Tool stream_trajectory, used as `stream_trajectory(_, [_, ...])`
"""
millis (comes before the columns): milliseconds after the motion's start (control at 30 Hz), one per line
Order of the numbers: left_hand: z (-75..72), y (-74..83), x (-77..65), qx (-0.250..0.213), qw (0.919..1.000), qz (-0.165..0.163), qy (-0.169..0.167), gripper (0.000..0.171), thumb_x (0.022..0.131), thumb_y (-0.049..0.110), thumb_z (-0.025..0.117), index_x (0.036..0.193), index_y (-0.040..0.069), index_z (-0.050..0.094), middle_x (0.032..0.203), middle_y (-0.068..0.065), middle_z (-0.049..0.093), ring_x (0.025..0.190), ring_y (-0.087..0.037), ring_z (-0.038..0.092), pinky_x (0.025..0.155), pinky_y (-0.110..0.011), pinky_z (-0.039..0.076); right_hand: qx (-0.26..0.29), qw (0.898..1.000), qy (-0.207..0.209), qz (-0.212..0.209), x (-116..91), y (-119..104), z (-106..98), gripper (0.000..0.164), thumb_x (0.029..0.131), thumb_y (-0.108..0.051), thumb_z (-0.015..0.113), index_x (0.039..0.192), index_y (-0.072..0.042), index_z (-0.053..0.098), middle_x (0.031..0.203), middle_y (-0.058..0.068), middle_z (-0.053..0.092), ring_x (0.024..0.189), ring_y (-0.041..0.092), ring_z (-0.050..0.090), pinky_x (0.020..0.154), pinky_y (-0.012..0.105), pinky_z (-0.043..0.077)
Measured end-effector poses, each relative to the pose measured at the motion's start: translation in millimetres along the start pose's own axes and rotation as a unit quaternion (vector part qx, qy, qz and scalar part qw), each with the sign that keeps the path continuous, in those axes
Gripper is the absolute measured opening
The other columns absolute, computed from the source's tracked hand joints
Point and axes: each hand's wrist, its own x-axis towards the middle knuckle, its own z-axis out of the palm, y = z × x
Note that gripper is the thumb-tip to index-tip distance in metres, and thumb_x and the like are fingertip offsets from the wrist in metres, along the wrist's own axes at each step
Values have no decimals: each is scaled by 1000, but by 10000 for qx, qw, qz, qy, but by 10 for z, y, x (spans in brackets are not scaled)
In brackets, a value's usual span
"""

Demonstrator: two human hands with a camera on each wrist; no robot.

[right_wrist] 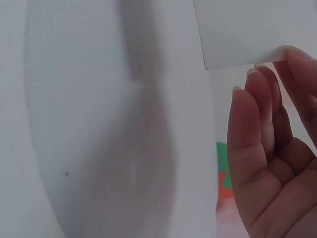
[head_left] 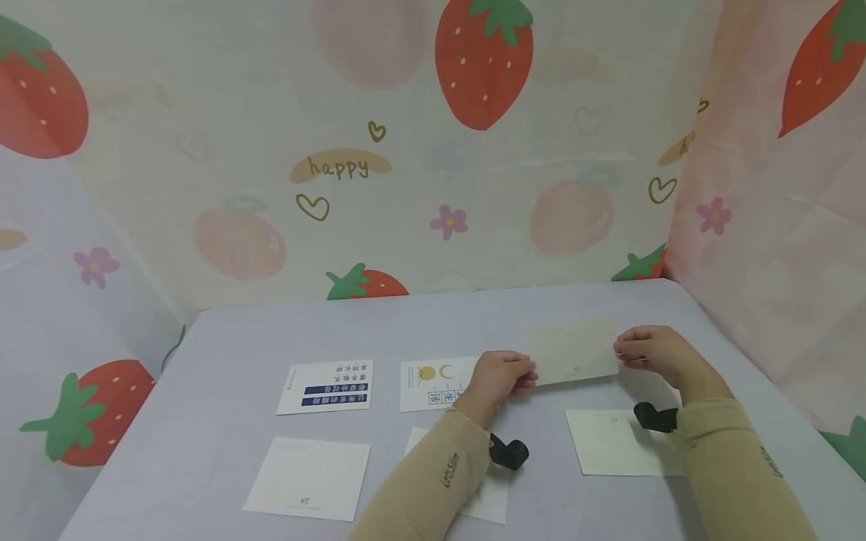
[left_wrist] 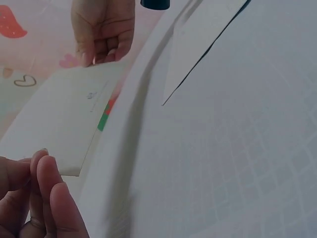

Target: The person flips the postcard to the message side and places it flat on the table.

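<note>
A cream card (head_left: 573, 350) with a small mark near its lower edge is held up over the table's far right part. My left hand (head_left: 499, 378) pinches its left edge between thumb and fingers. At the opposite edge, my right hand (head_left: 659, 356) pinches it too. The right wrist view shows the right thumb and index finger gripping the card's (right_wrist: 252, 32) edge, the other fingers (right_wrist: 245, 119) standing apart from it. Below the right hand a second cream card (head_left: 612, 447) lies flat. Near the left hand lies a card with a sun and moon print (head_left: 422, 385), partly covered by that hand.
Left on the table (head_left: 223, 353) lie a card with dark blue text bars (head_left: 336, 389) and a blank-looking card (head_left: 307, 477). Another white card (head_left: 490, 500) is partly hidden under my left forearm. A strawberry-patterned cloth (head_left: 473, 158) hangs behind and at the sides.
</note>
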Motion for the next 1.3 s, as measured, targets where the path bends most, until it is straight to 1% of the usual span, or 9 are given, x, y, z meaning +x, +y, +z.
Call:
stream_trajectory(167, [-17, 9, 3, -63, 9999, -90, -58, 11, 80, 4, 65, 90, 2, 68, 73, -7, 68, 61, -11, 63, 59, -25, 54, 2, 9999, 125, 62, -9, -12, -5, 8, 87, -13, 61, 90, -6, 65, 76, -2, 57, 69, 10, 56, 68, 24, 52])
stream_trajectory(267, [-38, 19, 3, -40, 9999, -63, -95, 12, 80, 4, 64, 91, 1, 68, 74, -8, 68, 62, -11, 64, 60, -26, 54, 5, 9999, 105, 54, -23, -22, -6, 16, 88, -13, 59, 97, 0, 64, 76, -2, 59, 68, 10, 57, 68, 26, 53])
stream_trajectory(367, [-52, 29, 3, -47, 9999, -72, -98, 12, 81, 3, 62, 91, 1, 68, 76, -8, 68, 65, -12, 65, 62, -26, 54, 68, 10000, -44, -23, -35, -26, -9, 26, 91, -13, 55, 106, 9, 58, 79, -1, 64, 72, 10, 62, 71, 27, 54])
stream_trajectory(467, [-59, 35, 10, -96, 9999, -93, -66, 14, 82, 2, 59, 93, 0, 68, 78, -8, 69, 67, -13, 66, 63, -26, 54, 228, 9994, -202, -142, -39, -25, -14, 31, 92, -11, 53, 111, 14, 53, 83, 0, 67, 77, 10, 64, 74, 27, 53])
stream_trajectory(667, [-53, 49, 26, -239, 9992, -318, 106, 17, 84, 11, 57, 94, 2, 66, 79, -6, 69, 67, -12, 66, 63, -24, 54, 277, 9987, -361, -218, -45, -31, -38, 33, 91, -12, 56, 112, 14, 52, 93, 5, 67, 85, 12, 65, 80, 26, 52])
stream_trajectory(767, [-35, 50, 30, -394, 9983, -410, 86, 18, 82, 12, 58, 92, 0, 67, 78, -8, 68, 68, -14, 66, 62, -24, 54, 76, 9989, -413, -212, -62, -34, -57, 36, 91, -13, 55, 113, 14, 51, 100, 10, 66, 90, 13, 64, 82, 26, 51])
stream_trajectory(900, [-22, 48, 24, -471, 9983, -356, -3, 15, 80, 9, 62, 90, -1, 67, 79, -10, 68, 68, -15, 67, 62, -23, 54, -93, 9983, -485, -317, -83, -36, -59, 40, 92, -13, 53, 118, 17, 47, 109, 17, 62, 94, 12, 63, 85, 28, 50])
stream_trajectory(1100, [-47, 27, 14, -195, 9996, -182, -65, 9, 78, 5, 66, 85, 1, 70, 75, -7, 68, 65, -11, 64, 64, -23, 54, 79, 9986, -487, -170, -65, -16, -16, 36, 94, -8, 48, 120, 16, 48, 110, 13, 60, 91, 14, 63, 85, 33, 50])
stream_trajectory(1300, [-40, 34, 7, 133, 9996, -266, 28, 9, 77, 6, 68, 86, 8, 71, 81, -3, 67, 71, -14, 65, 66, -26, 54, 59, 9993, -377, 25, -62, -15, 12, 42, 94, -14, 48, 124, 15, 45, 111, 13, 61, 91, 11, 63, 83, 30, 51])
